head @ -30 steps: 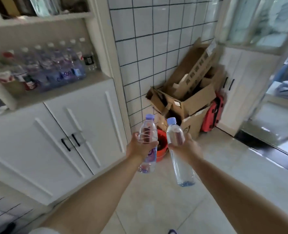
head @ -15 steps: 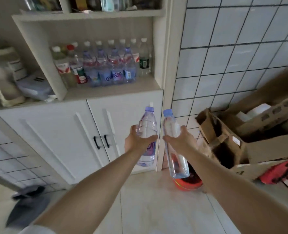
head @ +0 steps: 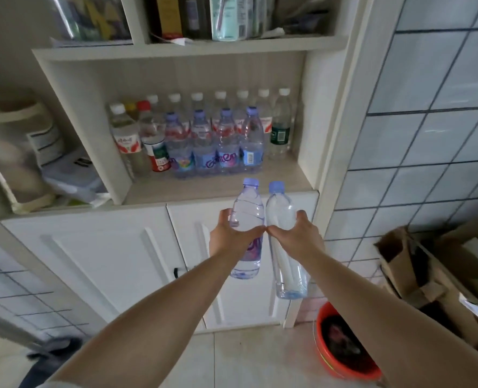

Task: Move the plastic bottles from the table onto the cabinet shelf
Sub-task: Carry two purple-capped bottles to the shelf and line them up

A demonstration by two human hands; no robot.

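The left hand (head: 233,238) grips a labelled plastic bottle (head: 246,219) around its middle, fingers curled round the body, while the right hand (head: 296,239) holds a taller clear bottle (head: 284,247) the same way. Both bottles stand upright, lilac caps up, side by side and nearly touching, and the two thumbs meet between them. They hang in front of the white cabinet doors (head: 120,261), just below the front edge of the open cabinet shelf (head: 282,177).

On that shelf, two ranks of bottles (head: 210,141) already stand: white-capped ones along the back wall, lilac-capped ones in front, with red- and yellow-capped bottles at the left end. A bare strip of board runs along the near edge and into the right corner.

To finish the step well, both bottles likely need lifting until their bases pass over the shelf lip, then moving forward onto the bare near strip, kept vertical so they stand on release. Setting them close in front of the lilac-capped row without nudging it looks like the main care, since light plastic bottles tip easily. The hands may need to part slightly so each can let go cleanly.

To the right, tiled wall (head: 428,135), cardboard boxes (head: 442,270) and an orange basin (head: 344,345) on the floor.
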